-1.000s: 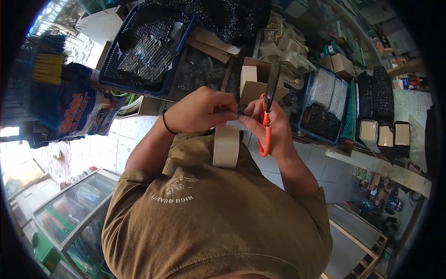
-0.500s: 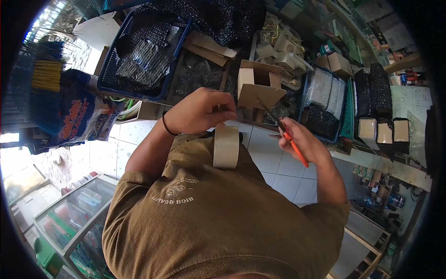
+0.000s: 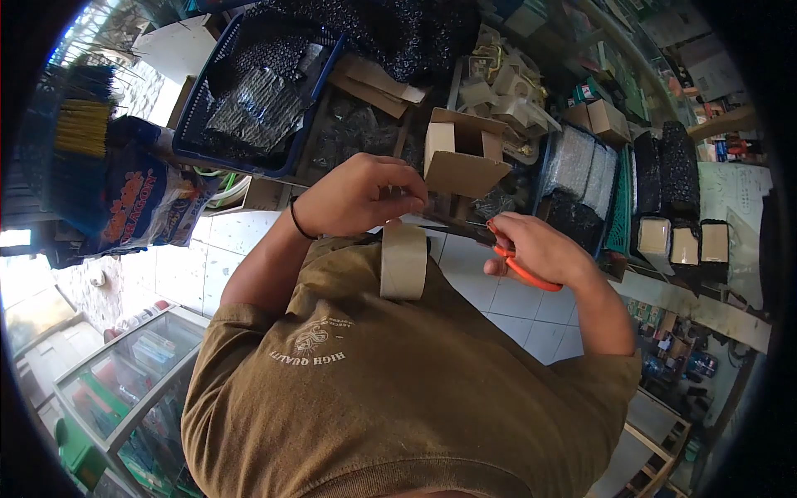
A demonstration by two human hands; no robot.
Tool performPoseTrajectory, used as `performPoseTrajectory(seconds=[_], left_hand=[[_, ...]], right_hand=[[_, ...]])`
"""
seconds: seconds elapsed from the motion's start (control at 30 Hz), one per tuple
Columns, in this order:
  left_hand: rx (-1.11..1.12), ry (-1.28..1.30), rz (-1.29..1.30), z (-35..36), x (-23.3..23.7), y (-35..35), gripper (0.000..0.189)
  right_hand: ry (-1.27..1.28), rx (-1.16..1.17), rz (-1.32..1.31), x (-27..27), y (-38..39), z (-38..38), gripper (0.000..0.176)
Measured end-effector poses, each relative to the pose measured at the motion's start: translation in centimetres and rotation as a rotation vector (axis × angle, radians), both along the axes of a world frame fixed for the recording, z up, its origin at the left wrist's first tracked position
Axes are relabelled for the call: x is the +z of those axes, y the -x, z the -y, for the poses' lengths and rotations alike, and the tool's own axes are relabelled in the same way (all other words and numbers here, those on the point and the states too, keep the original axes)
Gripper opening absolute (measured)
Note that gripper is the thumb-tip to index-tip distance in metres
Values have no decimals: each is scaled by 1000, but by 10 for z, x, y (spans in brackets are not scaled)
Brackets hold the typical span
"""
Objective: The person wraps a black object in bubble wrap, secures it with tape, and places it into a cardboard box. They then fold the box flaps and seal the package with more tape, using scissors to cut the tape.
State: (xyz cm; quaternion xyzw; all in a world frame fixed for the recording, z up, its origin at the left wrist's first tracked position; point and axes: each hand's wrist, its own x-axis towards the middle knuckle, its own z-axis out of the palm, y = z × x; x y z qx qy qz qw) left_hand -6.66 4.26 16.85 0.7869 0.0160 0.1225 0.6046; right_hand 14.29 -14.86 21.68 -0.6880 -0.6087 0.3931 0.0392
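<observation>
A wide roll of tape [image 3: 403,264] hangs in front of my shirt, just below my left hand [image 3: 365,195]. The fingers of that hand are curled and closed at the roll's upper edge; exactly how they grip it is partly hidden. My right hand [image 3: 540,249] is closed around orange-handled scissors [image 3: 521,270]. Their dark blades point left, reaching toward the top of the tape roll and my left fingertips. Just beyond both hands stands an open cardboard box [image 3: 467,172] with its flaps up.
A blue basket [image 3: 187,149] with black bubble wrap stands at far left. On the right are bubble-wrapped parcels [image 3: 573,158] in a crate and several black-wrapped boxes [image 3: 685,241]. A glass case [image 3: 133,373] is at lower left. White floor tiles [image 3: 506,303] show below the table.
My right hand has turned the scissors so the blades swing from pointing up toward the box to pointing left, at the tape. My left hand and the roll have hardly moved.
</observation>
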Motion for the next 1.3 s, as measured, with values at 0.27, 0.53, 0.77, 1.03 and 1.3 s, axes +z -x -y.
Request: performPoseTrajectory(seconds=[0.27, 0.53, 0.77, 1.03, 1.3], left_hand=[[43, -72, -16, 1, 5, 0, 8], [47, -70, -6, 2, 6, -2, 9], [-53, 8, -65, -2, 6, 0, 8], [-44, -32, -46, 0, 7, 0, 8], [7, -11, 19, 4, 4, -1, 8]], right_hand=[[79, 54, 101, 19, 9, -25, 41], [78, 66, 120, 21, 8, -32, 31], [103, 91, 166, 28, 14, -35, 36], [90, 90, 150, 27, 15, -35, 41], [70, 92, 161, 25, 16, -34, 50]])
